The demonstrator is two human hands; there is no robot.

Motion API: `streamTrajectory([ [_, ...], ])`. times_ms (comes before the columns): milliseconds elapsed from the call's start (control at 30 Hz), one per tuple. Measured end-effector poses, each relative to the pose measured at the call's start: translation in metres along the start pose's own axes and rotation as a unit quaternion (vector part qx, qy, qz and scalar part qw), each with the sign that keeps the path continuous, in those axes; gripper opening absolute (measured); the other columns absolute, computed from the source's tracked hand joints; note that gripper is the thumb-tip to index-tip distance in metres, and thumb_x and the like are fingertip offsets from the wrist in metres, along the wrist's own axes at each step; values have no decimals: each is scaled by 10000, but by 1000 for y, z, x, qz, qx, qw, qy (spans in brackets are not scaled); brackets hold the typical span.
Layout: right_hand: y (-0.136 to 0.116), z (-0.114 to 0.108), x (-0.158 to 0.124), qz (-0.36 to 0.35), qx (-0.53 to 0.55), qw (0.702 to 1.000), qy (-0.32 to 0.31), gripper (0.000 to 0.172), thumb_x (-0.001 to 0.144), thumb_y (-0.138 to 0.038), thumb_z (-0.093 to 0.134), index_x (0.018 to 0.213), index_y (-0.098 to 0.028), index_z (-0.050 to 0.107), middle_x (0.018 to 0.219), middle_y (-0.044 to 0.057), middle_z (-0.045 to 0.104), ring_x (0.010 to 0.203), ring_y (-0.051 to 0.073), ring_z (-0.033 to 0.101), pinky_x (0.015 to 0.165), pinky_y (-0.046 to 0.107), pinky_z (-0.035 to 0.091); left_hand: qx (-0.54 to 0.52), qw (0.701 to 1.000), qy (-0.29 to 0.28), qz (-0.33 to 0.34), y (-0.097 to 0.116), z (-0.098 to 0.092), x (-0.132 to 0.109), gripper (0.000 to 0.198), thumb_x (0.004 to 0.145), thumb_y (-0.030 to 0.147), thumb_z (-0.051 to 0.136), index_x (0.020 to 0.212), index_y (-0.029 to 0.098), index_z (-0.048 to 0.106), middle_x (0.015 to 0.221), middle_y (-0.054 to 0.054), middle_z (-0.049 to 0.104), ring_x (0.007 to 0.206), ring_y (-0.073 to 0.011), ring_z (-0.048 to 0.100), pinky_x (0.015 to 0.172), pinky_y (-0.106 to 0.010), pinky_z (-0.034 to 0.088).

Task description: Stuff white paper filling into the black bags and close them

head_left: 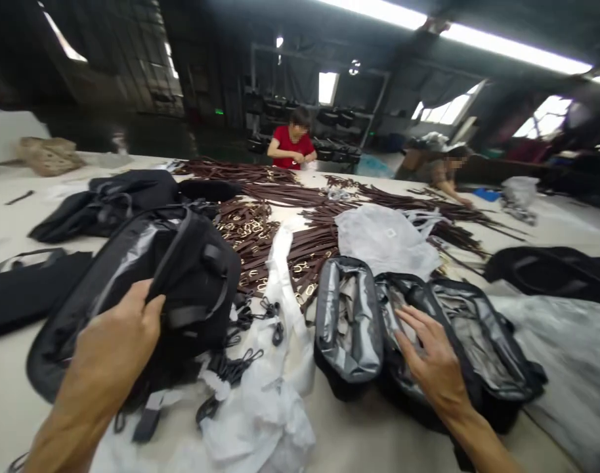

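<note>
My left hand (120, 335) pinches the near rim of a large black bag (196, 263), which stands tilted with its mouth open and a grey lining showing. On the right, my right hand (430, 355) is over the middle one of three small open pouches, its fingers stretched out at the silver lining; whether they touch it I cannot tell. That middle pouch (413, 292) stands between a left pouch (348, 368) and a right pouch (482, 335), all black outside with shiny silver insides.
White tissue paper (260, 420) and black cord loops (235, 368) lie between my hands. Behind are piles of brown straps (260, 256) with gold buckles and a white plastic bag (386, 236). Clear plastic (566, 348) lies right. Two people work across the table, one in a red shirt (285, 148).
</note>
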State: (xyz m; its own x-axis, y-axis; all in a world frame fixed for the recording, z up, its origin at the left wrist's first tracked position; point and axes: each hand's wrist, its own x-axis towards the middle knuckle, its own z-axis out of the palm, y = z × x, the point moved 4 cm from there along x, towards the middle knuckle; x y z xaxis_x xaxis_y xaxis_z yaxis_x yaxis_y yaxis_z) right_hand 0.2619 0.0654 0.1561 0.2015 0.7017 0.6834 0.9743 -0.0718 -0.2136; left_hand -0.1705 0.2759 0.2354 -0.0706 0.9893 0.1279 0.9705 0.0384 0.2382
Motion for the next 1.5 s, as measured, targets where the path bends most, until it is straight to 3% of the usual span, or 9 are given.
streamTrajectory([
  [233,60,-47,-22,76,-37,995,48,285,977,-359,504,1192,-216,627,1168,85,668,1114,247,613,1016,429,465,-199,913,-236,267,171,106,-57,275,965,165,406,1203,187,543,966,-82,733,968,-230,700,820,-283,488],
  [367,99,-65,-48,131,-55,989,25,303,970,-387,484,1170,-220,638,1163,87,677,1110,260,615,1002,444,476,-204,915,-183,297,195,155,-66,332,966,206,383,1280,165,482,1115,-130,702,1061,-276,678,894,-375,514],
  [567,168,-109,-63,203,-90,975,11,316,943,-385,475,1106,-200,673,1116,108,698,1062,277,640,949,451,524,-185,884,142,404,178,134,-67,479,985,380,392,1377,109,449,1387,-230,521,1314,-372,495,1081,-541,420],
  [767,196,-119,-70,121,-30,949,-290,417,791,-294,713,1204,-279,660,1227,64,675,1246,308,550,1122,562,379,-251,860,176,408,203,98,-127,413,969,299,509,1382,287,499,1411,-79,548,1275,-294,539,1128,-496,390],
  [867,191,-103,-85,49,-65,922,-378,459,686,-222,816,1124,-256,684,1094,58,708,1234,331,540,1176,654,210,-279,831,134,462,233,107,-170,335,970,245,513,1299,273,569,1324,-58,610,1184,-231,605,1096,-382,436],
  [1000,188,-86,-97,14,-103,923,-371,187,716,-202,804,862,-219,688,809,11,658,891,239,612,1173,613,246,-297,795,48,527,269,128,-219,340,962,162,506,1279,256,587,1282,-68,642,1200,-207,603,1045,-316,483],
  [1133,196,-96,-102,-7,-97,943,-319,60,854,-212,675,901,-247,691,810,1,633,878,216,593,1169,591,255,-370,756,-43,538,289,137,-255,338,946,120,517,1236,266,610,1164,-62,703,1116,-198,654,959,-280,539],
  [1267,211,-122,-120,23,-104,966,-237,187,956,-247,523,862,-241,684,793,11,628,845,207,592,1134,568,320,-442,691,-224,527,297,146,-292,249,961,171,510,1142,271,649,971,-52,739,903,-185,705,823,-241,567],
  [1500,209,-147,-146,184,5,982,-32,250,944,-411,561,857,-241,721,864,53,705,884,252,644,831,409,527,-433,621,-541,366,326,176,-347,239,876,236,570,1092,259,669,1047,-33,704,932,-192,652,822,-261,511],
])
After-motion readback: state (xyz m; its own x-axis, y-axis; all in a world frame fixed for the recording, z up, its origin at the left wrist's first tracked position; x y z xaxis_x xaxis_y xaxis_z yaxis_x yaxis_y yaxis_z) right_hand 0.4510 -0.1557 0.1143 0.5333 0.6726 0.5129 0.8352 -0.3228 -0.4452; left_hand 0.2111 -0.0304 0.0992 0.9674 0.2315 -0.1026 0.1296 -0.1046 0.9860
